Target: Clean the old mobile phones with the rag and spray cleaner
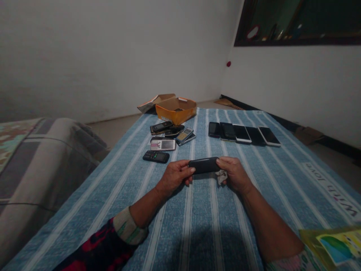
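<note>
Between my two hands a black mobile phone (pixel 204 165) is held sideways above the striped cloth. My left hand (pixel 177 175) grips its left end, thumb on the near face. At the other end my right hand (pixel 233 172) pinches the phone, and a crumpled whitish tissue (pixel 221 176) hangs under those fingers. Just beyond my left hand lies a black keypad phone (pixel 156 156), with a silver-and-pink phone (pixel 163 144) behind it. A blue-and-gold keypad phone (pixel 185 134) rests on another phone beside a small pile of dark phones (pixel 161 127).
An open orange cardboard box (pixel 176 113) stands at the far end of the blue striped cloth (pixel 169 233). Several smartphones (pixel 241 134) lie in a row at the right. A yellow-green packet (pixel 332 244) is at the near right; a covered, draped surface (pixel 50 158) stands at the left.
</note>
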Motion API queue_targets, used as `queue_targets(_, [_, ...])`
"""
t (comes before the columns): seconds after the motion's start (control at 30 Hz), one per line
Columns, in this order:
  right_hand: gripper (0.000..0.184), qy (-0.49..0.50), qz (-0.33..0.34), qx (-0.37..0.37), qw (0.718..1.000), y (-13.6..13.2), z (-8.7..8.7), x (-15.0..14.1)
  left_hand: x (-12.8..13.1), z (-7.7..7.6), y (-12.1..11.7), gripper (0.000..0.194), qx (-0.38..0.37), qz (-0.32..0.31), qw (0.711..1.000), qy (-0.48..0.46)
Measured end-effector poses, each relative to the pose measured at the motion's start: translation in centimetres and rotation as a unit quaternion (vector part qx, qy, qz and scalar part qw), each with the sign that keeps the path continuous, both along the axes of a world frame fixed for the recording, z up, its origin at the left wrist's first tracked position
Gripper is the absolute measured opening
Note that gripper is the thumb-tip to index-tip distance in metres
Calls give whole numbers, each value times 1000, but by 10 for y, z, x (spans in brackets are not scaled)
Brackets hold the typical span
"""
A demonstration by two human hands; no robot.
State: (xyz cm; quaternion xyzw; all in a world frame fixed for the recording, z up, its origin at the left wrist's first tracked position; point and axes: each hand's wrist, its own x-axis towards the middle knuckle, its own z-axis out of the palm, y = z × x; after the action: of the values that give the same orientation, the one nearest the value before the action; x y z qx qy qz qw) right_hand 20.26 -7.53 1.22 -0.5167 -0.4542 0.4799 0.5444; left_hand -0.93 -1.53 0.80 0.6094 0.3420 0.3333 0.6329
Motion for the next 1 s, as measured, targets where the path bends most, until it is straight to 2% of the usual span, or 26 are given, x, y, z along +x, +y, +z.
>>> queue_targets(0.13, [39,-60,-7,32,998,1,3,-3,1,1,5,39,22,27,999,7])
queue_targets(0.23, [35,-159,10,98,982,3,7,-5,2,1,8,41,32,45,998,9])
queue_targets(0.4, [28,-351,10,248,903,6,14,-11,1,0,10,36,84,58,994,33])
queue_targets(0.47, [27,-397,11,271,876,5,15,-14,1,0,10,36,87,62,994,32])
queue_targets(0.57, [28,-432,26,292,853,3,15,-19,0,-1,11,38,80,76,994,23])
queue_targets(0.7, [28,-441,38,299,845,2,15,-21,-1,-3,11,39,79,83,993,17])
queue_targets(1.0, [29,-422,20,295,857,4,11,-21,2,-3,10,54,92,112,989,25])
